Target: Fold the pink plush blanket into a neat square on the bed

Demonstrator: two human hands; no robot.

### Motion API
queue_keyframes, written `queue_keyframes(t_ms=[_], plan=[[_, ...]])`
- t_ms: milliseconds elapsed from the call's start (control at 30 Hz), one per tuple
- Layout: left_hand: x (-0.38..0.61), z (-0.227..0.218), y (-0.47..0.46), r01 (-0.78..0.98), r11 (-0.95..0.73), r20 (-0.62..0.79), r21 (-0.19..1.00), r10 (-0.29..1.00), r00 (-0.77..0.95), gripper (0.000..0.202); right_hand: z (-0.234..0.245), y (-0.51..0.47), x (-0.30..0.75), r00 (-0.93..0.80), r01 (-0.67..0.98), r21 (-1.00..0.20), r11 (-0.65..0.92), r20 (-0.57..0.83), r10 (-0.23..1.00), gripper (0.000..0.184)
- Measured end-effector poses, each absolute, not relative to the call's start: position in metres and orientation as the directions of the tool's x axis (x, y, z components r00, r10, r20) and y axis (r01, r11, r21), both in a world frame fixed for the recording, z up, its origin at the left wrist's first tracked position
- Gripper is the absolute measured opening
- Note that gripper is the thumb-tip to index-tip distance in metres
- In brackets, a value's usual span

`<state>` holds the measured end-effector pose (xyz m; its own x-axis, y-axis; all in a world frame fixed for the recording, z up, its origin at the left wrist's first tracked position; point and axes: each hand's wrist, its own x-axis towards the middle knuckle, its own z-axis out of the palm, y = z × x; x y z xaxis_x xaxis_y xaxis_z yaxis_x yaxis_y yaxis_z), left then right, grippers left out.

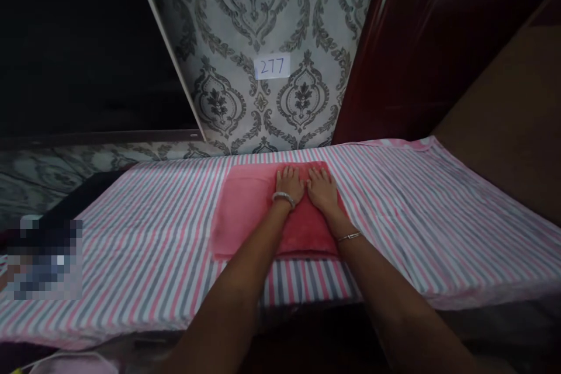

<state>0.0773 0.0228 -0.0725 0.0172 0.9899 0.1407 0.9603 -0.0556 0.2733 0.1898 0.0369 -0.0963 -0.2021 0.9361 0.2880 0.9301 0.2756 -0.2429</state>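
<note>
A pink-red cloth [243, 210], folded into a rectangle and soft like a towel, lies flat on a striped tablecloth [166, 228]. Its left part looks lighter than its right part. My left hand [290, 184] rests on the darker right part, palm down with the fingers stretched out toward the wall; a thick bracelet circles that wrist. Close beside it, my right hand [322, 188] also presses flat on the cloth near its right edge, fingers extended. A thin bracelet sits on the right wrist. Neither hand grips anything.
Behind the table stands a patterned wall with a paper label [272, 65] reading 277. A large dark screen [87, 47] hangs at the left. A dark red glossy door or cabinet [421, 41] rises at the right. A pixelated patch covers the table's left end.
</note>
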Motion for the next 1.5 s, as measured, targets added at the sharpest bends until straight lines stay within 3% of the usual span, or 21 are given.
queue_keyframes(t_ms=[67,200,467,600,700,867,1033,1133,1500], plan=[[0.073,-0.075,0.024,0.981,-0.045,0.110,0.187,0.994,0.025,0.060,-0.101,0.034,0.189,-0.201,0.937,-0.225,0.268,0.280,0.939,0.053],[0.038,-0.066,0.026,0.992,0.017,0.059,0.124,0.998,-0.025,0.062,-0.104,0.038,0.189,-0.194,0.929,-0.248,0.273,0.303,0.933,0.054],[-0.087,-0.051,-0.013,0.950,0.281,0.002,0.139,0.959,-0.284,0.063,-0.107,0.039,0.187,-0.182,0.923,-0.273,0.272,0.314,0.932,0.054],[-0.085,-0.037,-0.026,0.919,0.374,0.068,0.128,0.921,-0.384,0.058,-0.095,0.038,0.186,-0.177,0.923,-0.282,0.262,0.293,0.939,0.053],[-0.045,-0.027,-0.039,0.968,0.230,0.157,0.102,0.957,-0.244,0.057,-0.075,0.030,0.190,-0.197,0.923,-0.266,0.278,0.295,0.935,0.053],[0.041,-0.045,-0.076,0.994,-0.088,0.177,0.066,0.981,0.075,0.058,-0.070,-0.015,0.201,-0.363,0.891,-0.172,0.419,0.282,0.888,0.053],[0.074,-0.081,-0.100,0.986,-0.157,0.161,0.052,0.976,0.147,0.059,-0.102,-0.053,0.211,-0.406,0.897,-0.076,0.435,0.246,0.880,0.052],[0.057,-0.083,-0.105,0.994,-0.099,0.168,0.038,0.981,0.092,0.062,-0.108,-0.056,0.213,-0.403,0.898,-0.066,0.434,0.272,0.874,0.052],[-0.077,-0.070,-0.160,0.926,0.376,0.109,0.021,0.920,-0.376,0.067,-0.105,-0.051,0.211,-0.401,0.884,-0.164,0.438,0.219,0.890,0.053]])
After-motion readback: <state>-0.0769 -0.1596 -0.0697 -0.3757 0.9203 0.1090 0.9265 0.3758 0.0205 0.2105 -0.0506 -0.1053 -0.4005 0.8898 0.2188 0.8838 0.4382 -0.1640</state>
